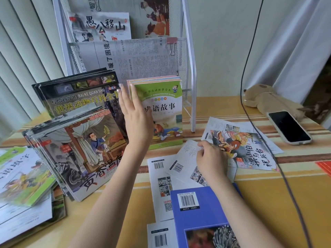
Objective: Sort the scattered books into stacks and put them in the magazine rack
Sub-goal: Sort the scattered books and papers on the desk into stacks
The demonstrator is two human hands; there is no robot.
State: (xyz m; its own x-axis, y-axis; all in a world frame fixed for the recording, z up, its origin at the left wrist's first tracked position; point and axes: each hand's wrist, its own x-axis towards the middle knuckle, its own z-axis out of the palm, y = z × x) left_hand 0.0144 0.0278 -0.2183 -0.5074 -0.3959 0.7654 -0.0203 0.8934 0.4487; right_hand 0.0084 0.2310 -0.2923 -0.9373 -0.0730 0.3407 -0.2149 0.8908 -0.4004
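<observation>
Left hand (137, 120) is pressing flat, fingers straight, against the green-covered stack (161, 111) standing upright on the table (268, 203) at the foot of the white magazine rack (188, 56). Right hand (211, 161) is resting knuckles-up on a thin white booklet (182, 158), fingers curled at its edge; whether it is actually pinching the page, cannot tell.

Progress, as a judgement: roughly midway. The rack is already holding a picture book (100, 26) up top and a clipped newspaper (136, 58) below. 3 stacks are sitting beside it: the green one, a dark animal-encyclopedia stack (77, 97) and a painted-cover stack (80, 154) leaning in front. None of these is racked yet. Loose ones are lying flat: several white booklets, a blue book (202, 212), a colourful one (250, 151) near the phone (289, 127).

The pile at far left (23, 176) is blurring and running out of frame; the count in each stack is unreadable
</observation>
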